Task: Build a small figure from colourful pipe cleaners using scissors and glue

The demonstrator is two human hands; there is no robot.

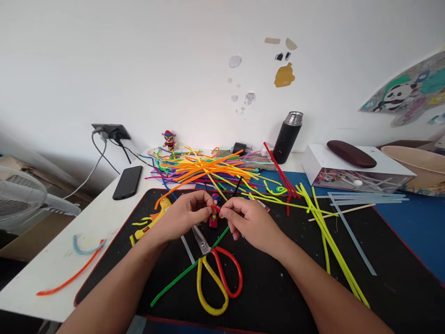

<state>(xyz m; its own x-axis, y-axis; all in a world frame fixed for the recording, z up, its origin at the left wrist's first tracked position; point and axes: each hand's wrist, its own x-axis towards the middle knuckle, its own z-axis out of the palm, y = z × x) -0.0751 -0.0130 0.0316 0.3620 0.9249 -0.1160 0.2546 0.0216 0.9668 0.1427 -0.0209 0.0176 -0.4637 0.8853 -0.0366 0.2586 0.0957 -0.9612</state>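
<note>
Plain white wall (pixel 156 69) behind, red-edged black mat (pixel 278 297) below, short red fuzzy piece (pixel 216 209) pinched between

Left hand (pixel 190 211): thumb and forefinger closed together at the left end of the red piece. Right hand (pixel 253 221): thumb and forefinger likewise pinched at the right end, other fingers curled. Red piece thus between both hands, over the middle of the mat. Right by it, partly covered, a small figure with a dark-red lower part (pixel 213 222); impossible to tell whether held or resting on the mat.

Nearer, metal scissors with one red and one yellow handle loop (pixel 204 249), blades pointing away; beneath them, a green fuzzy stem (pixel 177 281) lying diagonally. Beside the left wrist, a yellow plastic tool (pixel 149 227), partly hidden.

Farther back, a loose heap of orange, yellow and purple fuzzy stems (pixel 208 168), with a small red, yellow and blue figurine (pixel 168 141) upright behind. To the right, a black bottle with a silver cap (pixel 288 139), then a white box (pixel 313 153) with a dark brown oval case (pixel 351 154) on top. On the mat's right side, long lime-yellow fuzzy stems (pixel 330 248). At left, a black phone (pixel 127 183) lying flat.
</note>
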